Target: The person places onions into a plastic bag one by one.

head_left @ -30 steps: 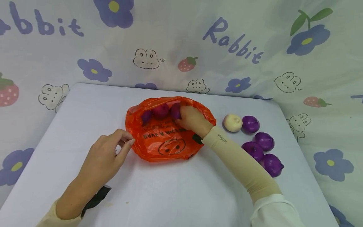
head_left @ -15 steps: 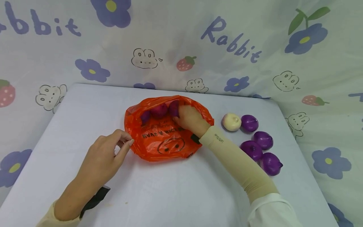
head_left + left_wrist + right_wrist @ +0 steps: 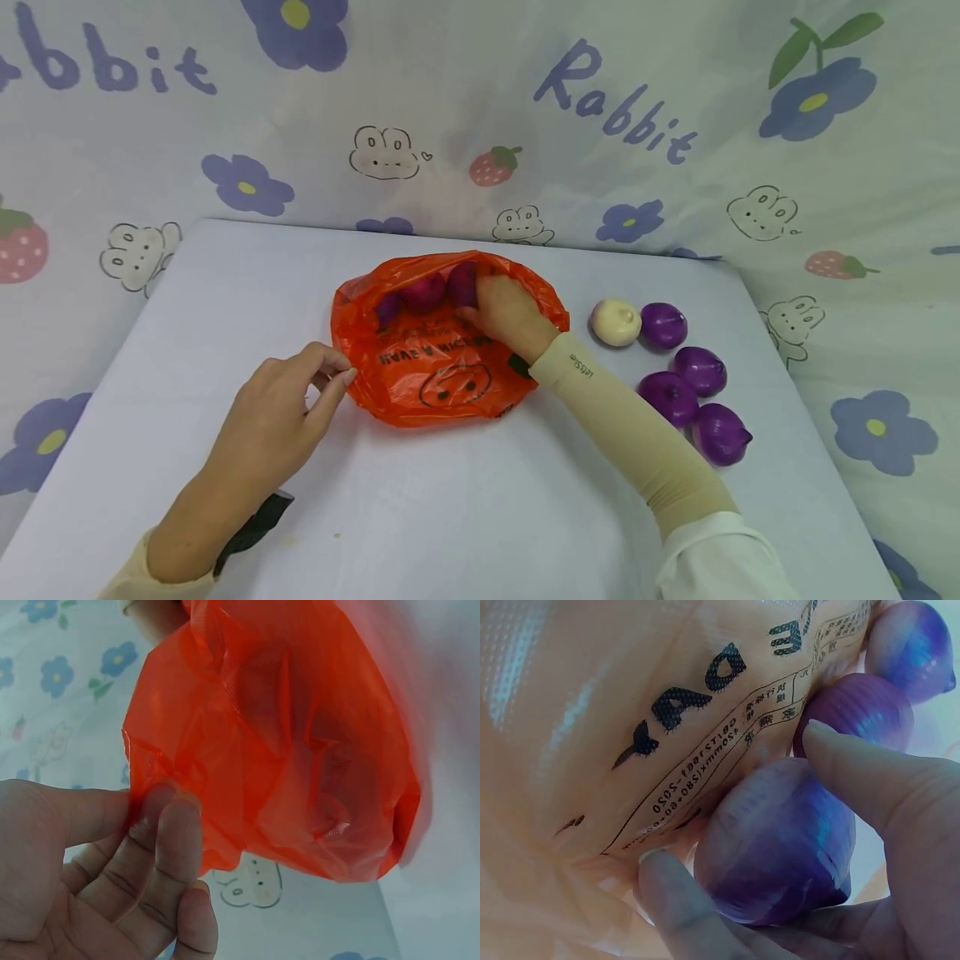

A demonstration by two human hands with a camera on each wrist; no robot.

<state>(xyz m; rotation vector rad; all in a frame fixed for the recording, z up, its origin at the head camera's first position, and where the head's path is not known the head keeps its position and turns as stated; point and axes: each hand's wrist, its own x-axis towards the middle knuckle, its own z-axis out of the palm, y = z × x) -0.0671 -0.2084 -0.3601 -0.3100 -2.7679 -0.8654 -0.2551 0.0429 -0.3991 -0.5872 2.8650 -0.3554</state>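
An orange-red plastic bag (image 3: 347, 329) lies with its mouth spread wide in the head view. My left hand (image 3: 268, 408) pinches its left edge between thumb and fingers; the left wrist view shows the thin plastic between those fingertips (image 3: 180, 825). Inside the bag is my right hand (image 3: 512, 315), its far fingers hidden in the head view. It grips a purple onion (image 3: 776, 840), thumb above and fingers below. Beside this onion sit another purple onion (image 3: 424, 292) and a third onion (image 3: 387, 308), partly behind plastic. Printed lettering covers the bag's inner wall.
Right of the bag, a pale peeled-looking onion (image 3: 616, 322) stands by a purple onion (image 3: 663, 325). Several more purple onions (image 3: 721, 434) lie nearer on the white table (image 3: 450, 517), close to the right forearm. Behind hangs a patterned cloth (image 3: 435, 83).
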